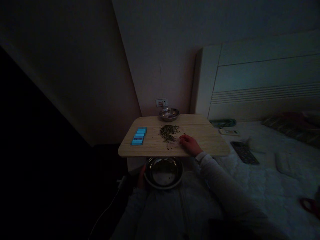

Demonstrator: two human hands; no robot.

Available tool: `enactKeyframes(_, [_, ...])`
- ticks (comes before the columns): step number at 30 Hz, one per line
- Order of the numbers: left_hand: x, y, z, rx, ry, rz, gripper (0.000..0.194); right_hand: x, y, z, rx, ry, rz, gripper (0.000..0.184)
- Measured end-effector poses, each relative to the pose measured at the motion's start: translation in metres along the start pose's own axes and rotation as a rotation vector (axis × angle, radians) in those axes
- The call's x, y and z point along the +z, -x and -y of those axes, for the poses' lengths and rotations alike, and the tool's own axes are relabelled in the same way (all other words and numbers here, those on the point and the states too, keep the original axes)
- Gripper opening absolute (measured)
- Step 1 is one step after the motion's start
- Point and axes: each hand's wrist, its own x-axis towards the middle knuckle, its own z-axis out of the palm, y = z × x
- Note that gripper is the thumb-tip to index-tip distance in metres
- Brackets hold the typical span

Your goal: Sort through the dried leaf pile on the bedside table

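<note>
A loose pile of small dark greenish-brown grains (168, 131) lies spread over the middle of the pale wooden tabletop (202, 130); their kind is too small to tell. At the pile's right front edge my right hand (189, 144) rests low over the wood, fingers bent and pressed together. Whatever may be between its fingertips is hidden. Below the table's front edge, my left hand (141, 177) grips the left rim of a wide metal bowl (163, 185). A few dark specks show inside that bowl. Behind the pile stands a smaller metal bowl (169, 115).
A lit phone (139, 136) lies at the table's left. A wall socket (162, 102) is behind the small bowl. To the right, a bed (262, 186) holds a remote-like object (229, 132) and a dark patterned flat item (244, 153). A white cable (105, 210) hangs at lower left.
</note>
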Motion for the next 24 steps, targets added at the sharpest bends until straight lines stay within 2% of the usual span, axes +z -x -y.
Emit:
enactKeyframes(7, [-0.007, -0.004, 0.008, 0.0, 0.04, 0.017, 0.013, 0.0, 0.0, 0.002, 0.011, -0.02, -0.014, 0.019])
enactKeyframes(14, [-0.017, -0.015, 0.013, 0.009, -0.003, 0.09, 0.018, 0.0, -0.001, -0.001, 0.002, -0.002, -0.016, 0.019])
enactKeyframes(24, [-0.014, -0.013, 0.009, -0.01, -0.009, 0.092, 0.015, 0.0, 0.0, 0.0, -0.022, 0.017, -0.007, 0.019])
